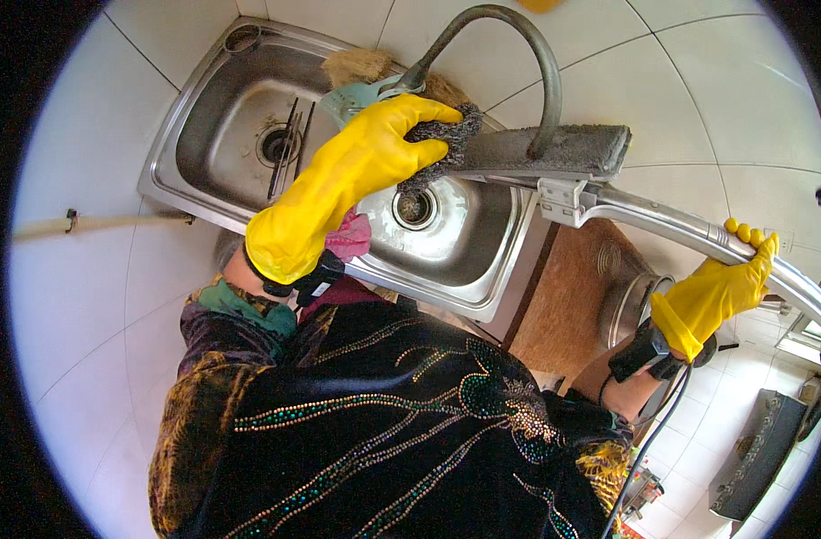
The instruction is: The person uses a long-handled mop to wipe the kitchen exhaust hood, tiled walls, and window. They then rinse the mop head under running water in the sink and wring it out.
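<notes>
Both my hands wear yellow rubber gloves. My left hand (410,138) grips a dark mesh scouring pad (461,135), pressed against the near end of a flat mop head with a grey pad (579,149). The mop head lies across the right basin (478,259) of a steel double sink. From its white plastic joint (562,200) a metal mop pole (673,219) runs to the right, where my right hand (737,276) is closed round it. The grey flexible faucet (550,74) arches over the mop head, its end close to the pad.
Chopsticks (292,148) lie in the left basin (211,135). Behind my left hand are a pale green plastic holder (346,100) and a brown fibrous scrubber (358,66). A pink cloth (351,236) hangs at the sink's front edge. A metal pot (636,303) stands on the brown board (558,296).
</notes>
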Action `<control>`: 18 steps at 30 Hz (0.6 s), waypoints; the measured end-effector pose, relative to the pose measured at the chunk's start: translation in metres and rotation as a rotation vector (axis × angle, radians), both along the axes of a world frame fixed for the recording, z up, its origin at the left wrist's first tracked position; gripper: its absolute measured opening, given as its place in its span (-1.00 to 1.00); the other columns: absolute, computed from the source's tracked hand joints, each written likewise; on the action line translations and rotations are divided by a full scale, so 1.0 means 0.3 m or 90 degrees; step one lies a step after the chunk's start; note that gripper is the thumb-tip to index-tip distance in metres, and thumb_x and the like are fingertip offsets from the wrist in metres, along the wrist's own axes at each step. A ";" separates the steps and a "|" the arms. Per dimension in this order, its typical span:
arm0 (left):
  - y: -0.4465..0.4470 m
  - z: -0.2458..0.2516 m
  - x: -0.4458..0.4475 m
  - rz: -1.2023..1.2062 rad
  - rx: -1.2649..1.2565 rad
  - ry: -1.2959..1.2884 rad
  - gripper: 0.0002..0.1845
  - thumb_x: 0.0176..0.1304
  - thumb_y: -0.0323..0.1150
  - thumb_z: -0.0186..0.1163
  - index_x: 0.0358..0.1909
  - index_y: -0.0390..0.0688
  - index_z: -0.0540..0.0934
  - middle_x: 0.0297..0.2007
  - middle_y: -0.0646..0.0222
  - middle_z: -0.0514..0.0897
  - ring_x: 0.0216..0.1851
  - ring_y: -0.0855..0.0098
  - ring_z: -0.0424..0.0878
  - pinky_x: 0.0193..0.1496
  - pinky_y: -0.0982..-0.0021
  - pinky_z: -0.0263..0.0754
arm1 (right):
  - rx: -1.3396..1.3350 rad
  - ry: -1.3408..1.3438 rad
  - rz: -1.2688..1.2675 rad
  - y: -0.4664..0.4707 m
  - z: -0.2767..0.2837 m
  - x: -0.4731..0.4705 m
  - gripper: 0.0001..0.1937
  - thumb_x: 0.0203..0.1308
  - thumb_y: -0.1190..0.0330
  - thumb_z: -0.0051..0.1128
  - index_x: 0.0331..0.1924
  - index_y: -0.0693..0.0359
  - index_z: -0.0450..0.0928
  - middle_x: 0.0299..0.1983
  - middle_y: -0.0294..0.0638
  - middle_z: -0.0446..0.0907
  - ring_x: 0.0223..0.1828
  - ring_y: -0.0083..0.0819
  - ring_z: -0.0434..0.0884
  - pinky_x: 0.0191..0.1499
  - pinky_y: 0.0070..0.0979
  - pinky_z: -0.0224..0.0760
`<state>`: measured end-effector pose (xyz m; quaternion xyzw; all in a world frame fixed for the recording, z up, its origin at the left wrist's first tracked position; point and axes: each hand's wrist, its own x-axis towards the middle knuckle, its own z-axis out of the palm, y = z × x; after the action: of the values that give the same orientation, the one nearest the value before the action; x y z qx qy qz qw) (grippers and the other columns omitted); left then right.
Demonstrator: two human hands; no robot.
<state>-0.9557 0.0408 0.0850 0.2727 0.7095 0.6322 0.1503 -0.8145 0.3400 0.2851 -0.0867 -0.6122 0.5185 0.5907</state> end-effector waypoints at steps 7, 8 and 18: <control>0.022 0.047 0.004 -0.013 0.006 0.047 -0.57 0.08 -0.30 0.27 0.04 -0.17 0.59 -0.10 0.23 0.66 -0.10 0.36 0.61 0.01 0.42 0.45 | -0.003 -0.002 0.003 -0.007 0.001 0.024 -0.83 0.29 0.34 0.09 -0.25 0.29 0.48 -0.44 -0.18 0.54 -0.41 -0.32 0.57 -0.15 -0.31 0.57; 0.043 0.047 0.006 -0.015 -0.012 0.081 -0.56 0.08 -0.28 0.27 0.03 -0.18 0.59 -0.10 0.20 0.66 -0.09 0.32 0.61 0.02 0.40 0.45 | -0.004 -0.008 -0.006 -0.011 0.000 0.030 -0.84 0.29 0.34 0.09 -0.25 0.29 0.48 -0.45 -0.18 0.54 -0.41 -0.32 0.57 -0.16 -0.30 0.57; 0.103 -0.047 -0.056 -0.047 -0.314 0.195 -0.64 0.05 -0.26 0.16 -0.08 -0.06 0.65 -0.09 0.15 0.65 -0.03 0.11 0.58 0.06 0.20 0.45 | 0.048 0.005 0.002 -0.088 -0.001 0.068 -0.75 0.30 0.40 0.00 -0.01 0.35 0.44 -0.42 -0.20 0.48 -0.39 -0.36 0.51 -0.15 -0.31 0.54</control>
<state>-0.9726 0.0717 0.0711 0.3455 0.8460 0.3862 0.1260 -0.7940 0.3137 0.2849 -0.0616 -0.6291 0.4961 0.5953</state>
